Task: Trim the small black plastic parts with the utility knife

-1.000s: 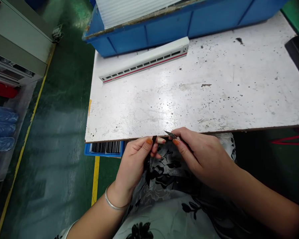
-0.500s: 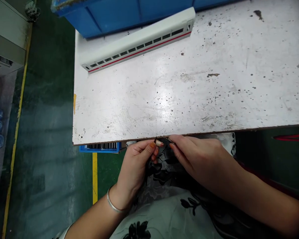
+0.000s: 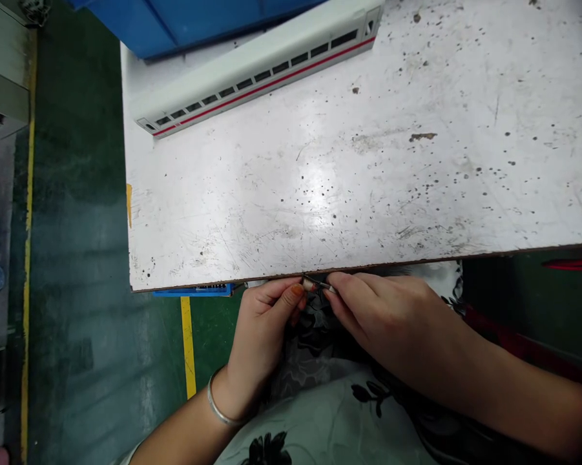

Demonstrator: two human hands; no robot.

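Note:
My left hand (image 3: 261, 326) is closed in a pinch just below the table's front edge. What its thumb and fingertips hold is small, dark and mostly hidden. Facing it from the right, my right hand (image 3: 392, 313) is closed around a thin dark tool (image 3: 322, 284) with a pale handle end. The tool's slim shaft points left and its tip reaches the left fingertips; I cannot tell whether it touches the small piece. On the white table (image 3: 252, 194), beyond both hands, stands a white model train car body (image 3: 261, 71) with dark windows and a red stripe.
A large blue bin (image 3: 198, 26) sits at the back, behind the train car. Below the table's left front edge a blue tray (image 3: 198, 291) partly shows. At right, under the edge, is a red-handled item (image 3: 571, 263). Green floor (image 3: 87, 258) with yellow lines lies left.
The view has shifted slightly, so the train car and bin sit farther up and left. The right hand's tool now shows more clearly, its tip at the left fingertips.

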